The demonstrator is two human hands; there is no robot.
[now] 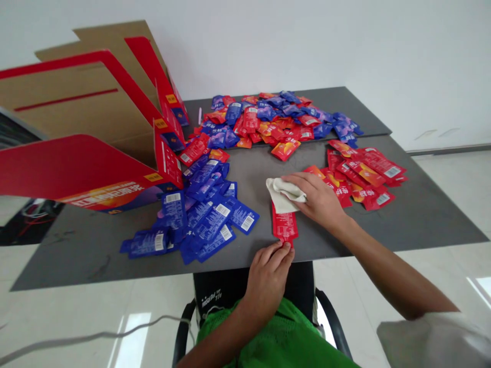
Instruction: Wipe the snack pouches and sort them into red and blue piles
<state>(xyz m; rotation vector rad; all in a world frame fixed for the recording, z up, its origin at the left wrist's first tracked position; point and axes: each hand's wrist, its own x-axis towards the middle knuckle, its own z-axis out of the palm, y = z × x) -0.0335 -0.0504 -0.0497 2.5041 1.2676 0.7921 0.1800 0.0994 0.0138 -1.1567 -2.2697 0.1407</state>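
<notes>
The left hand (266, 276) is pinching the low end of a red sachet (284, 226) at the front edge of the grey table (245, 250), lower middle of the frame; the right hand (316, 199) seems to grip a white cloth (284, 195) on the sachet's top.

The white cloth (284, 195) under the right hand (318, 199) hides the upper end of a red sachet (284, 225), and the left hand (267, 278) covers its lower tip. The cardboard carton (84, 112) runs off the left edge, the sleeve (433, 338) is cut off at the lower right, and the small print on the blue sachets (199, 221) is too blurred to read.
</notes>
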